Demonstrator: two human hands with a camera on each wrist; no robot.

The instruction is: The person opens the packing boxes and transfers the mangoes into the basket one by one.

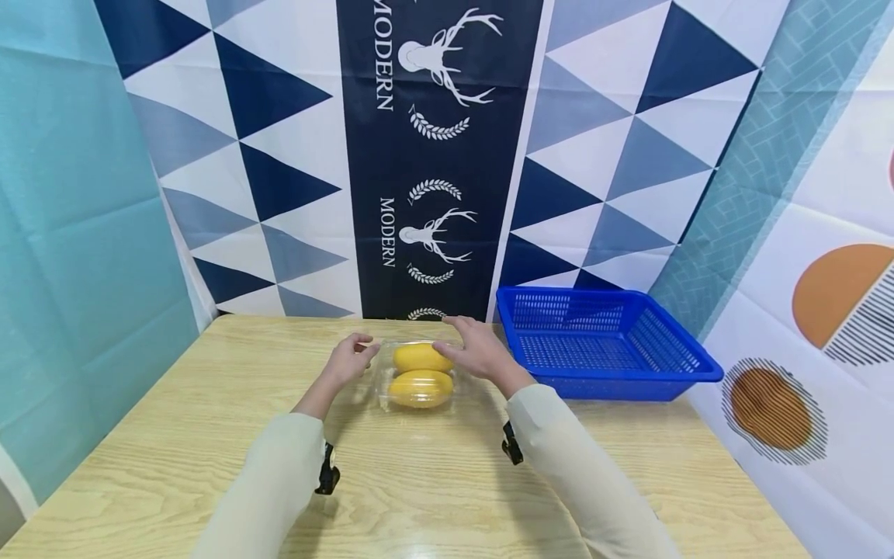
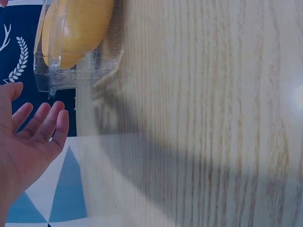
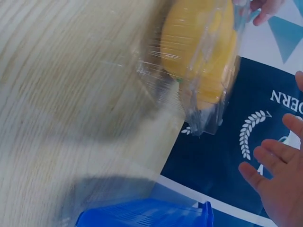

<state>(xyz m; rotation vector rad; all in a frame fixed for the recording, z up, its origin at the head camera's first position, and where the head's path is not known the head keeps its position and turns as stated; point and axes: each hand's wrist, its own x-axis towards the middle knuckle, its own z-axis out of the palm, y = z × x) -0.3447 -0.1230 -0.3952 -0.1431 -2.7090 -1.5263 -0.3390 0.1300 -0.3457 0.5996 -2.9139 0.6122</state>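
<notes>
A clear plastic clamshell box (image 1: 385, 400) sits on the table with two yellow mangoes (image 1: 421, 388) inside, one behind the other. My left hand (image 1: 349, 359) is at the box's left side, fingers loosely bent and holding nothing. In the left wrist view a small gap shows between the left fingertips (image 2: 60, 106) and the box's edge. On the other side, my right hand (image 1: 482, 349) hovers by the box's back right corner with its fingers spread. The right wrist view shows that hand's fingers (image 3: 272, 158) apart from the box.
A blue plastic basket (image 1: 608, 388) with slotted walls stands at the table's back right, close to my right forearm. The wooden table (image 1: 412, 481) ends at a patterned cloth backdrop (image 1: 433, 155). More cloth hangs at the left and right sides.
</notes>
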